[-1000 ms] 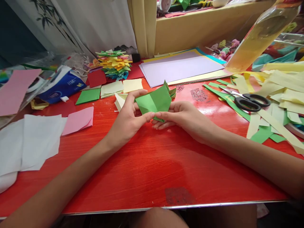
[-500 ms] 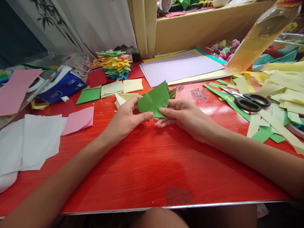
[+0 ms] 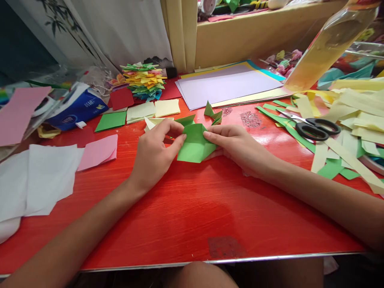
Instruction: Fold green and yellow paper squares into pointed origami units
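Observation:
A creased green paper point(image 3: 195, 145) is held above the red table point(image 3: 168, 224) between my two hands. My left hand point(image 3: 157, 150) pinches its upper left edge between thumb and forefinger. On the other side, my right hand point(image 3: 237, 146) grips the upper right edge, thumb in front and fingers partly hidden behind. Just beyond the hands lie a folded green piece point(image 3: 213, 115), another green folded piece point(image 3: 185, 120) and a pale yellow folded piece point(image 3: 150, 123), partly covered by my left hand.
Black-handled scissors point(image 3: 318, 129) lie among paper strips point(image 3: 360, 120) at the right. A bottle point(image 3: 327, 48) stands behind them. Paper sheets point(image 3: 228, 84) lie at the back. At left are pink squares point(image 3: 99, 152), white sheets point(image 3: 51, 176) and a blue packet point(image 3: 75, 108).
The green paper has been turned and opened out, showing a lighter creased face and sitting slightly lower. My left hand has shifted its pinch to the upper edge, and the folded pieces behind show more.

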`<state>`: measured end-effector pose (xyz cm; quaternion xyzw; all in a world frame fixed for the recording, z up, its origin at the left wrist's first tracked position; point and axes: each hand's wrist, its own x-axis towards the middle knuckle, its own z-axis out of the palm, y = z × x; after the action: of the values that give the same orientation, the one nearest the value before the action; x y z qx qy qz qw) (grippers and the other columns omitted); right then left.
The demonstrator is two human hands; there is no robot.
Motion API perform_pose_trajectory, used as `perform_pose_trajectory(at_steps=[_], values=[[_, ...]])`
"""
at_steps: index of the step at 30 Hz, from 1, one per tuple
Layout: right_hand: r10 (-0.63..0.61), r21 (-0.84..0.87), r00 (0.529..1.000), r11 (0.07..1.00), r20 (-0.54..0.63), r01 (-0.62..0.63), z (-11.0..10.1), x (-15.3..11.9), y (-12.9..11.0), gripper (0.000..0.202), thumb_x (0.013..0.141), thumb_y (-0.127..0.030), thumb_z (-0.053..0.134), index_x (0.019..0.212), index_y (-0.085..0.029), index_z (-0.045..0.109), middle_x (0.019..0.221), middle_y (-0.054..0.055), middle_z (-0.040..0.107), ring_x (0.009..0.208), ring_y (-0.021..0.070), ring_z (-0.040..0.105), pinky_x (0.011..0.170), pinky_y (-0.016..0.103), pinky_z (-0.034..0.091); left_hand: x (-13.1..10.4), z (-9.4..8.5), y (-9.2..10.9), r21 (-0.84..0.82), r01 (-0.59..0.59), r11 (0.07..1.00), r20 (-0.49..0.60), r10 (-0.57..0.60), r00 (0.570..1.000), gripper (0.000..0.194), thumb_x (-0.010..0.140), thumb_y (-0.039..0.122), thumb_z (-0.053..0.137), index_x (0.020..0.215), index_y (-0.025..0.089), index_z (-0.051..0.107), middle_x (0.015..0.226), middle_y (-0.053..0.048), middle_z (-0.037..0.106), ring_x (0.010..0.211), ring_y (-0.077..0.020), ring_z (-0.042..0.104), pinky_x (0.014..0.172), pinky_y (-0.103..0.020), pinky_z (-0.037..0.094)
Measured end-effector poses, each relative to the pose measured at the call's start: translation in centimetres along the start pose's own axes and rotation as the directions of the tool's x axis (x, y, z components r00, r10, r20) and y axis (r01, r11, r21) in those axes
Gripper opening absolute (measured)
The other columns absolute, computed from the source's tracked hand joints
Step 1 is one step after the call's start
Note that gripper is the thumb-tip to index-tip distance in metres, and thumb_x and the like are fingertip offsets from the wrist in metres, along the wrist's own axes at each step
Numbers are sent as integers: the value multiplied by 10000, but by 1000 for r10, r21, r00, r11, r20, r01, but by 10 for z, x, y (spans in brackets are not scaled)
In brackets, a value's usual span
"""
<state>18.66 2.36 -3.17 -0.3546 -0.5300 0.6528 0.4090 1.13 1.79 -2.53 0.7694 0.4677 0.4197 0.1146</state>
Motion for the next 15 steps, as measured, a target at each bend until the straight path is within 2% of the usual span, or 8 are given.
perform_pose_trajectory(at_steps=[3, 7, 12, 13, 15], values=[[34, 41, 999, 999, 38, -36, 0, 0, -1, 165, 817, -253, 525, 819, -168, 667, 778, 40, 672, 696, 141, 634, 662, 271, 545, -2, -2, -1, 248, -248, 937, -20, 261, 965, 67, 794, 168, 520, 853, 184, 547, 839, -4, 607, 758, -107, 585, 685, -225, 492], [23, 78, 998, 997, 64, -28, -1, -1, 0, 196, 813, -286, 529, 803, -154, 674, 760, 49, 669, 687, 141, 627, 695, 284, 533, -2, -7, -7, 415, -499, 761, 57, 525, 849, 178, 806, 131, 500, 967, 188, 551, 966, -38, 627, 915, -130, 590, 774, -230, 482], [11, 87, 998, 996, 69, -17, -1, -1, 1, 192, 815, -284, 526, 801, -163, 674, 778, 41, 667, 717, 134, 620, 716, 270, 519, -3, -12, -13, 415, -659, 627, 175, 656, 734, 227, 803, 129, 511, 1021, 174, 556, 1033, -67, 631, 941, -147, 599, 758, -237, 497], [14, 88, 997, 996, 71, -20, -1, -1, 1, 192, 813, -288, 528, 808, -163, 673, 773, 39, 667, 717, 133, 620, 715, 265, 516, -3, -13, -13, 396, -680, 617, 208, 661, 721, 226, 806, 135, 507, 1022, 177, 560, 1052, -69, 626, 955, -156, 597, 756, -247, 500], [18, 89, 997, 996, 76, -25, -1, -2, 0, 192, 799, -304, 549, 824, -159, 673, 764, 39, 668, 714, 133, 620, 710, 258, 511, -4, -15, -15, 345, -681, 646, 266, 628, 731, 231, 812, 150, 498, 1027, 200, 568, 1108, -60, 607, 983, -171, 590, 769, -271, 502]])
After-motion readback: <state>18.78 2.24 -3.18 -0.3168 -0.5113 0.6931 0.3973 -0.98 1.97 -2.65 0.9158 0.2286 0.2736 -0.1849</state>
